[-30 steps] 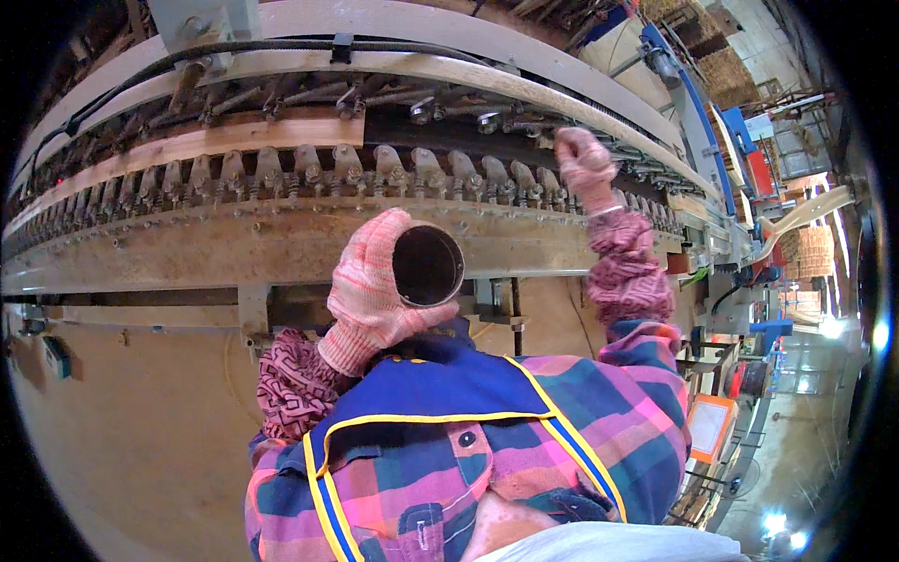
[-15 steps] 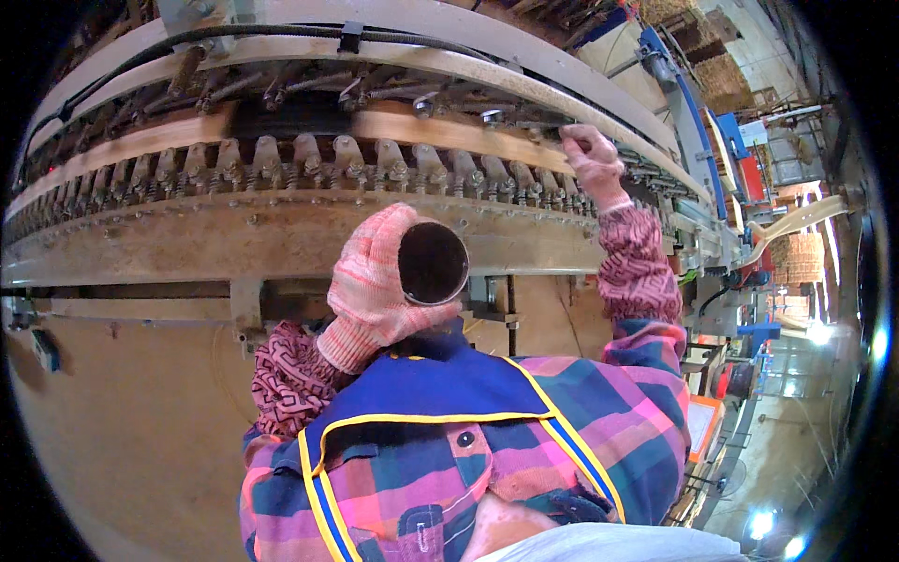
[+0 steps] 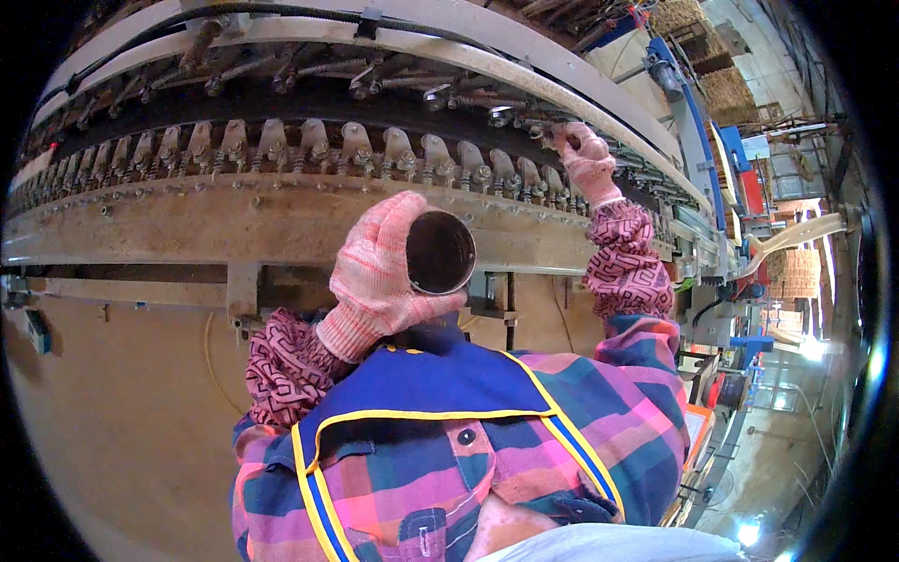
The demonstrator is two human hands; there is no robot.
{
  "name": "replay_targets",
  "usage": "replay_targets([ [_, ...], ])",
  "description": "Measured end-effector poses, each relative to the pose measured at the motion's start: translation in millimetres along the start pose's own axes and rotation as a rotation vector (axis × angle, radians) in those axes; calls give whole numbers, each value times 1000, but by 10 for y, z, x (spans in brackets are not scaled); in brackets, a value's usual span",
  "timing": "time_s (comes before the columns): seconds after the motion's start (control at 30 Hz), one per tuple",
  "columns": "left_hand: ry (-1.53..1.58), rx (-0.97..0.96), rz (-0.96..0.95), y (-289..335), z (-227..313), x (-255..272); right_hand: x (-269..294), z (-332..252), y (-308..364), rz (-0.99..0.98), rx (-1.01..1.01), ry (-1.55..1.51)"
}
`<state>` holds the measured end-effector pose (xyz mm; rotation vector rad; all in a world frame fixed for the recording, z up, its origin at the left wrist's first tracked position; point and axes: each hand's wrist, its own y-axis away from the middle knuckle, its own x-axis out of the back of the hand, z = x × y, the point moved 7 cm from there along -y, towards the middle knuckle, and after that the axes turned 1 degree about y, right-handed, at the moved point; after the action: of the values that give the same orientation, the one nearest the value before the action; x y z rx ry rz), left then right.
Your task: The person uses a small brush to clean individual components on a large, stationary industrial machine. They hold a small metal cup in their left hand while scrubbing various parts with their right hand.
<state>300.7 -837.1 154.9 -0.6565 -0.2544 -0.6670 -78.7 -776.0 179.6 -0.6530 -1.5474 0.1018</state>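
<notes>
My left hand (image 3: 373,272), in a pink and white knit glove, is wrapped round a round metal cup (image 3: 442,253). The cup's mouth faces up and its inside is dark, so I cannot make out what is in it. My right hand (image 3: 587,159), also gloved, reaches over the right part of a long machine. Its fingers are curled in a pinch above the row of spring-loaded metal brackets (image 3: 358,148). Whatever sits between those fingertips is too small to tell. A dark channel (image 3: 309,101) runs behind the brackets.
A rusty metal beam (image 3: 187,229) forms the machine's near side. Above the channel run a pale rail (image 3: 487,61) and a black cable (image 3: 272,11). A thin yellowish hose (image 3: 217,370) lies on the floor at left. A blue frame (image 3: 693,131) stands at far right.
The pale wooden strips in the channel have slid left; only a short end shows at the far left. My right hand has shifted slightly left. The cup stays in my left hand.
</notes>
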Motion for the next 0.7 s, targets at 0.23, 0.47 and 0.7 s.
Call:
replay_targets([
  [0.23, -37, -1, 1, -31, 55, 8, 42, -41, -105, 22, -19, -65],
  [0.47, -41, -10, -3, -3, 4, -95, 802, -129, 346, 148, -433, -1143],
  [0.7, 141, 55, -15, -2, 25, -86, 1116, -1648, 554, -154, -82, -1506],
])
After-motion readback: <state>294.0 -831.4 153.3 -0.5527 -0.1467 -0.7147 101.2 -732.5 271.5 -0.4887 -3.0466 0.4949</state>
